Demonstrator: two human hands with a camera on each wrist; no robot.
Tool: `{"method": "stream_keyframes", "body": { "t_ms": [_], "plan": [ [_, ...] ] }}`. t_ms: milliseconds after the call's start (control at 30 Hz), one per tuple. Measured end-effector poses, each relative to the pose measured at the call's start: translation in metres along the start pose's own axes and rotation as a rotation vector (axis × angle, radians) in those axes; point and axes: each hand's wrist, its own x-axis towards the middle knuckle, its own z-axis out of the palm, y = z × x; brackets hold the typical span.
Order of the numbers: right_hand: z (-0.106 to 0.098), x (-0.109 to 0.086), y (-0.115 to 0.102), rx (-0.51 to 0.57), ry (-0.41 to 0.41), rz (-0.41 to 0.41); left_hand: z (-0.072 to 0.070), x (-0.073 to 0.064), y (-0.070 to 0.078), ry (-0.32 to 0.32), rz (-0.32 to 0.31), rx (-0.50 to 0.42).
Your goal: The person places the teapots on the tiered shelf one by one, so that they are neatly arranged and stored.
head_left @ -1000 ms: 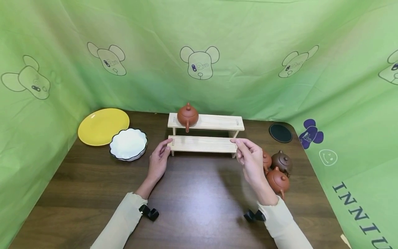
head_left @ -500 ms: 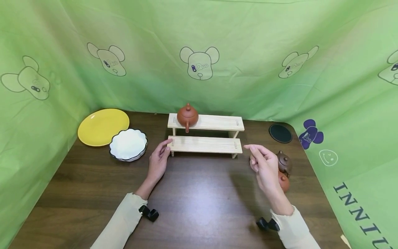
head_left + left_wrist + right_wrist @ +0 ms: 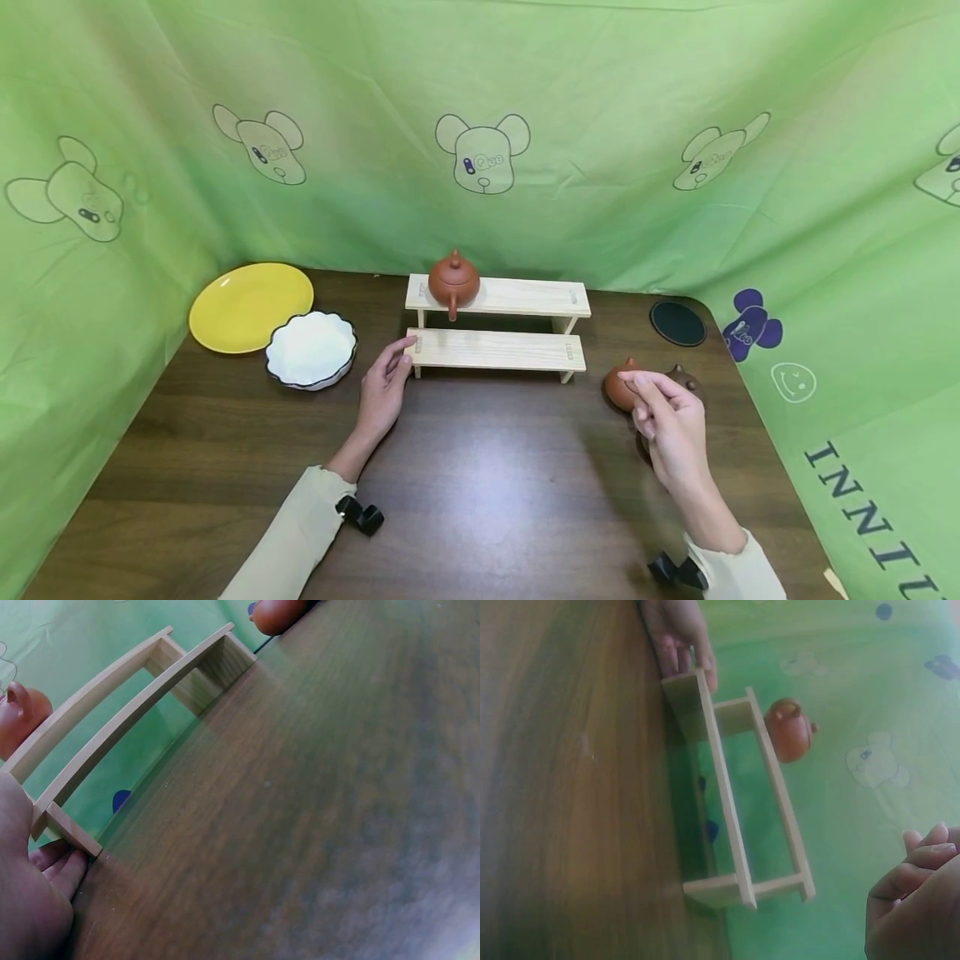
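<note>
A pale wooden stand (image 3: 495, 350) has a lower front step and a higher rear step; I cannot tell whether they are joined. My left hand (image 3: 382, 398) touches the left end of the front step, its index fingertip on the top. In the left wrist view its fingers (image 3: 69, 876) lie against the outside of the end leg. An orange-brown clay teapot (image 3: 454, 282) stands on the rear step's left part. My right hand (image 3: 675, 433) is loosely curled with nothing in it, above a cluster of teapots. Among these are an orange teapot (image 3: 621, 388) and a dark brown teapot (image 3: 684, 380), both partly hidden.
A yellow plate (image 3: 247, 308) lies at the back left, with a white scalloped bowl (image 3: 311, 350) against it. At the back right is a dark oval mat (image 3: 678, 323). Green printed cloth (image 3: 480, 225) walls in the brown table (image 3: 480, 500) at the back and sides.
My right hand has left the front step's right end and moved right and nearer, over the teapots. The left hand has stayed at the left end.
</note>
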Motion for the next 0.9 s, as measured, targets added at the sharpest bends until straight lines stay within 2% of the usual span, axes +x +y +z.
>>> {"method": "stream_keyframes", "body": {
  "t_ms": [200,367,400,533,600,667,800,900],
  "plan": [
    [-0.013,-0.007,-0.003,0.010,0.016,-0.010,0.002,0.001,0.000,0.005,0.028,-0.007],
    [-0.025,-0.011,-0.006,-0.002,0.031,-0.007,0.001,0.000,0.001,0.002,-0.004,-0.001],
    [-0.027,-0.012,-0.006,0.000,0.033,-0.007,0.002,-0.003,0.009,0.002,-0.007,0.006],
    [-0.036,-0.015,-0.006,0.020,0.048,-0.007,0.003,-0.006,0.019,0.010,-0.010,0.029],
    [-0.040,-0.017,-0.005,0.034,0.057,-0.004,0.004,-0.007,0.022,0.014,0.005,0.039],
    [-0.045,-0.019,-0.006,0.039,0.065,0.002,0.004,-0.005,0.016,0.014,0.010,0.041],
    [-0.055,-0.021,-0.006,0.044,0.082,0.009,0.005,-0.009,0.025,0.024,0.059,0.059],
    [-0.063,-0.021,-0.007,0.039,0.113,0.015,0.007,-0.016,0.039,0.028,0.090,0.069]
  ]
}}
